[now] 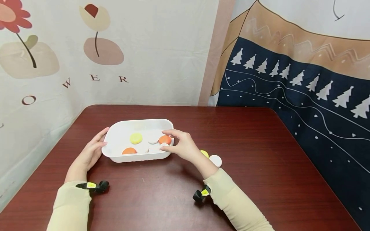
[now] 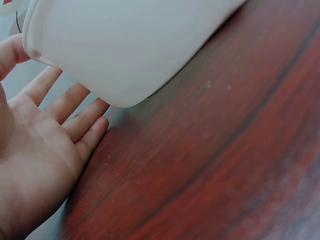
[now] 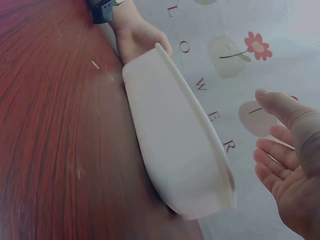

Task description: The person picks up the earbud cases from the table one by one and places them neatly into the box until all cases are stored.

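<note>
A white oval-cornered tray (image 1: 118, 134) lies on the table, its long side facing me. Inside are a yellow disc (image 1: 136, 138), an orange disc (image 1: 128, 150) at the near wall, another orange disc (image 1: 165, 140) at the right end, and several white discs. My left hand (image 1: 89, 154) rests against the tray's left end, thumb at the rim, with fingers extended along the outside in the left wrist view. My right hand (image 1: 185, 146) is over the tray's right end, thumb and fingers spread apart. Nothing shows between those fingers in the right wrist view.
A yellow disc (image 1: 204, 153) and a white disc (image 1: 215, 161) lie on the dark red table (image 1: 254, 186) right of the tray, partly behind my right wrist. Printed cloths (image 1: 162, 57) hang along the table's far edge and sides.
</note>
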`<state>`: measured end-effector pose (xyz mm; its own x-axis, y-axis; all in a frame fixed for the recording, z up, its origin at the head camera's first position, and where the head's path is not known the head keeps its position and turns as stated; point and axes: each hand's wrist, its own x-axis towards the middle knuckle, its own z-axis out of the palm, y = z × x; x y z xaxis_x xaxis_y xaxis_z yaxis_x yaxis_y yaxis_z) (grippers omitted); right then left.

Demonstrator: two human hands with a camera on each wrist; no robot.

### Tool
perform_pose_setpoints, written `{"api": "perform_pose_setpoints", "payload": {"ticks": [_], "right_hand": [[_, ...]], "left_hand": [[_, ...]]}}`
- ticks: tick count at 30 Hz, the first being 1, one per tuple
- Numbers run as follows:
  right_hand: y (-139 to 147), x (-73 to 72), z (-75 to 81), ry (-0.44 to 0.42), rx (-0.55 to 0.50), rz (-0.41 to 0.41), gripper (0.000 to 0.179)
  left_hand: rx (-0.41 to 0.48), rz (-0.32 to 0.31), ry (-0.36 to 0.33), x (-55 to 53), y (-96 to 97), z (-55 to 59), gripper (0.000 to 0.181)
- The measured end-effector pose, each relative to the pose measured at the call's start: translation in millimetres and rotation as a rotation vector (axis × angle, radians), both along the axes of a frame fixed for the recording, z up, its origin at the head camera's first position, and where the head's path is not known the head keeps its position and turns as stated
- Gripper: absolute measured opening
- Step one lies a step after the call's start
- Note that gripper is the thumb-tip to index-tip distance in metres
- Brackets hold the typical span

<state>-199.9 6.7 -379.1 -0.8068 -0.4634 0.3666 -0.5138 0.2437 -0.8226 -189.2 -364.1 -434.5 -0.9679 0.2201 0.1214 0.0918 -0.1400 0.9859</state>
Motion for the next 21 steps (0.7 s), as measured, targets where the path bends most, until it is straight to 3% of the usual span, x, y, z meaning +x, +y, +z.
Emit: {"api": "perform_pose_setpoints", "payload": {"ticks": [6, 11, 21], "right_hand": [[15.6, 3.3, 2.4, 0.023, -0.034, 0.016, 0.051], [26.9, 6.9, 4.5, 0.030, 0.011, -0.029, 0.051], [44.9, 10.0, 3.4, 0.025, 0.019, -0.014, 0.053]], "left_hand": [[-0.016, 0.001, -0.001, 0.7, 0.1, 1.5, 0.063], [-0.011, -0.008, 0.003, 1.2, -0.5, 1.3, 0.062], [-0.004, -0.006, 0.017, 0.7, 0.3, -0.4, 0.061]]}}
